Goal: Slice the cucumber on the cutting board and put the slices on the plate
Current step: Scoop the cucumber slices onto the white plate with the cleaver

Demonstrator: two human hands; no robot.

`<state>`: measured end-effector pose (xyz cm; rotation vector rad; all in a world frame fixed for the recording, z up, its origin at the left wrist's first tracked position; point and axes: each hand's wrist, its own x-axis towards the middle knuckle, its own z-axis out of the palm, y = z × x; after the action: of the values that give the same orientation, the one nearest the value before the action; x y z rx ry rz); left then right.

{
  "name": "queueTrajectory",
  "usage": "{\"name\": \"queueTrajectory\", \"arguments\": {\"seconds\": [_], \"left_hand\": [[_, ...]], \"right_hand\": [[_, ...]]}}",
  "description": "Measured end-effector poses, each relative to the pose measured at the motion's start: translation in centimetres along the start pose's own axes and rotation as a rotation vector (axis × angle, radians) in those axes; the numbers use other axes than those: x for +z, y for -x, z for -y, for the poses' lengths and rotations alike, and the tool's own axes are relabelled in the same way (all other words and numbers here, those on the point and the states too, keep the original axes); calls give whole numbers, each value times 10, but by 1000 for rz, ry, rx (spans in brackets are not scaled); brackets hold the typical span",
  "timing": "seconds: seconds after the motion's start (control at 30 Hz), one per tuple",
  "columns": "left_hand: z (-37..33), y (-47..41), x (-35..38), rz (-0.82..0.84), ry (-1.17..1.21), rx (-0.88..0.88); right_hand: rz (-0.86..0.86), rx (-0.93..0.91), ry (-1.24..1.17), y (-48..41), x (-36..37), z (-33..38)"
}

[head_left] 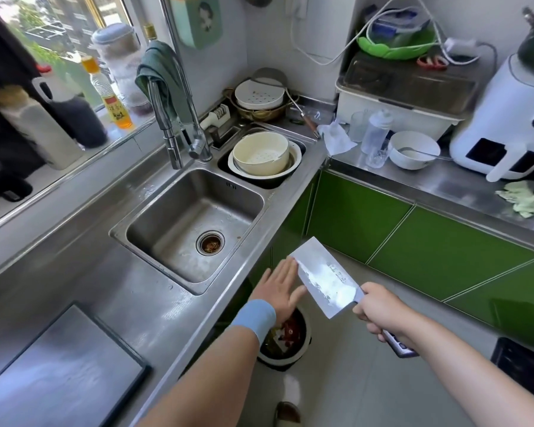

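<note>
— Where is the cleaver (326, 280)?

— There is one. It is held in the air off the bench's (130, 303) front edge, near the corner where the bench turns. It hangs over the floor, just right of the single waste bin (285, 340).

— Which way does it point?

— Its long axis runs from lower right to upper left. The handle is toward the person and the blade's square far end points at the green cabinet doors (413, 229). The broad flat face is turned up, bright with glare.

— And the hands?

— Two. The right hand (379, 309) has its fingers curled tight round the handle, and the butt of the handle pokes out below the fist. The left hand (279, 286) is flat with its fingers straight and close together. It grips nothing, and its fingertips and thumb lie against the blade's left edge. A light blue wristband (255, 317) sits on that wrist.

— What else is on the bench?

— A sink (167, 217) with two basins. The smaller basin holds one cream colander (259, 151) set in a bowl. A second, white colander (258, 95) stands at the back corner. One tap (167, 124) rises behind the sink. A flat dark-edged panel (59, 365) lies at the near left end. On the right run are one white bowl (413, 149) with a spoon in it and a white air fryer (500, 124).
</note>
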<state>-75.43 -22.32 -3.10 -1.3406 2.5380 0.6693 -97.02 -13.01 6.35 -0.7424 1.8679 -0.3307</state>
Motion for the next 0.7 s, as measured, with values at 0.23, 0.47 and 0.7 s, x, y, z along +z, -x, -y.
{"name": "queueTrajectory", "arguments": {"seconds": [0.23,0.47,0.7], "left_hand": [[23,14,-23,46,131,-246],[43,64,-42,-666,185,-184],[125,145,-65,-1068,220,-169]], "right_hand": [[-32,-72,59,-1,0,9],[10,-265,156,-2,40,53],[60,-587,446,24,133,130]]}}
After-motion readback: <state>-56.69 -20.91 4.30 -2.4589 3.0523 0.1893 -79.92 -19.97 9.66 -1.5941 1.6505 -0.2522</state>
